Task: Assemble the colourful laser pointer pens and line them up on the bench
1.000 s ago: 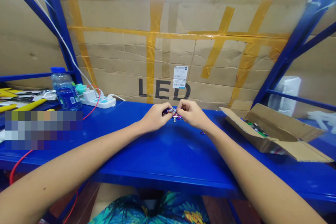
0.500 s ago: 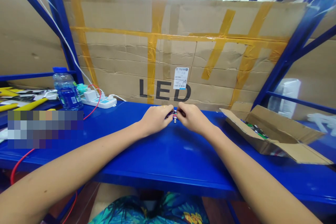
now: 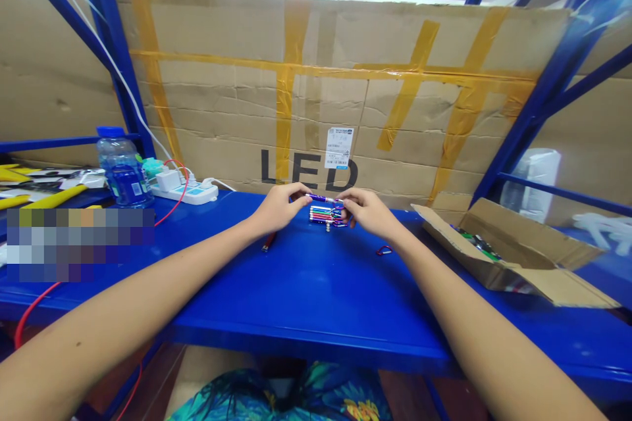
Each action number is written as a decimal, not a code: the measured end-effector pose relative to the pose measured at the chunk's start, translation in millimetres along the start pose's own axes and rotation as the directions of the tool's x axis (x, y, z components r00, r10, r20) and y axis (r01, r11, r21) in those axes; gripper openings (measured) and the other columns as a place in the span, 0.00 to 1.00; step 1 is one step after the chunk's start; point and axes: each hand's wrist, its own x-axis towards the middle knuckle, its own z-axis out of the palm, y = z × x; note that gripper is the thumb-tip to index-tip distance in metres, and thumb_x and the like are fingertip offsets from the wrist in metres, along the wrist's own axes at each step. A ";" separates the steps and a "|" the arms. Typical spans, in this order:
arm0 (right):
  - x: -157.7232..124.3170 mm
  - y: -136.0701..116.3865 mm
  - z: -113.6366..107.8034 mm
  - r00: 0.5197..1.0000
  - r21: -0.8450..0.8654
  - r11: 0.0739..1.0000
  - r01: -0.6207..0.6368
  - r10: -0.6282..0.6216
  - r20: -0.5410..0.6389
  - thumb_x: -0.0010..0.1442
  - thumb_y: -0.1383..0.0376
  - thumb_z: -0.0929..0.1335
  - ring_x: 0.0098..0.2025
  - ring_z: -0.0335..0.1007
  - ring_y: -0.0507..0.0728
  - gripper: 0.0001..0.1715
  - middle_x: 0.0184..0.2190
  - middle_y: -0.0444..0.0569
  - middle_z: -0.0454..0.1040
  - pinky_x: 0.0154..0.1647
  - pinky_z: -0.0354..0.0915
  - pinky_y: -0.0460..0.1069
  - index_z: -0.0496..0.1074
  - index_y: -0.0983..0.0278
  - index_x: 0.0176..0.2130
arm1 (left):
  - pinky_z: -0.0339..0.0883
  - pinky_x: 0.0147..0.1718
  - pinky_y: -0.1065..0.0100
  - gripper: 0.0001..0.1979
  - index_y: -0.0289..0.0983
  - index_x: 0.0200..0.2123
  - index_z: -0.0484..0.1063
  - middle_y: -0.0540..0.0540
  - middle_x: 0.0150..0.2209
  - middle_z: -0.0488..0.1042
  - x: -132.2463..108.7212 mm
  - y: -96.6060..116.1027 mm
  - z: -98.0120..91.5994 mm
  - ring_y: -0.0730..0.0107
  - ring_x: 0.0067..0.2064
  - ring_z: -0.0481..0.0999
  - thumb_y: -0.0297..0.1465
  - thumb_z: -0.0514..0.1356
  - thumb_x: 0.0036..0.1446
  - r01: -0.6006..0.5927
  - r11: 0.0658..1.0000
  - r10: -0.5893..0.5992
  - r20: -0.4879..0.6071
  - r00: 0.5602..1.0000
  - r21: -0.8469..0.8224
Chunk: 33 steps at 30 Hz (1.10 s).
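A slim purple metal penlight point(image 3: 322, 198) is held level between my two hands, just above the table. My left hand point(image 3: 282, 206) pinches its left end with thumb and fingertips. At its right end, the fingers of my right hand point(image 3: 364, 209) are closed around it. Directly below lies a row of several similar penlights point(image 3: 323, 214) in blue, green, red and purple, side by side. A small silver piece point(image 3: 328, 227) sits at the near side of the row. Left of these is a dark red tube point(image 3: 267, 243) with a silver end, partly behind my left wrist. A red carabiner clip point(image 3: 384, 250) lies near my right wrist.
An open cardboard box point(image 3: 513, 256) with small items stands on the right of the blue table point(image 3: 316, 302). At the back left are a blue-capped bottle point(image 3: 124, 171) and a white power strip point(image 3: 190, 193). A large cardboard sheet point(image 3: 237, 105) stands behind the table.
My hands have moved apart, and the purple penlight now shows level between them. The row below, the red tube and the red clip have come into sight.
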 end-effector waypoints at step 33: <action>-2.8 2.4 19.2 0.997 0.036 0.999 -0.026 0.023 0.075 0.52 0.63 0.63 0.19 0.61 0.51 0.09 0.14 0.40 0.62 0.23 0.57 0.47 0.68 0.64 0.23 | 0.68 0.41 0.58 0.37 0.31 0.42 0.75 0.32 0.45 0.77 6.5 -7.8 2.0 0.51 0.48 0.76 0.58 0.45 0.59 0.366 0.413 -0.320 0.244 0.916 -0.834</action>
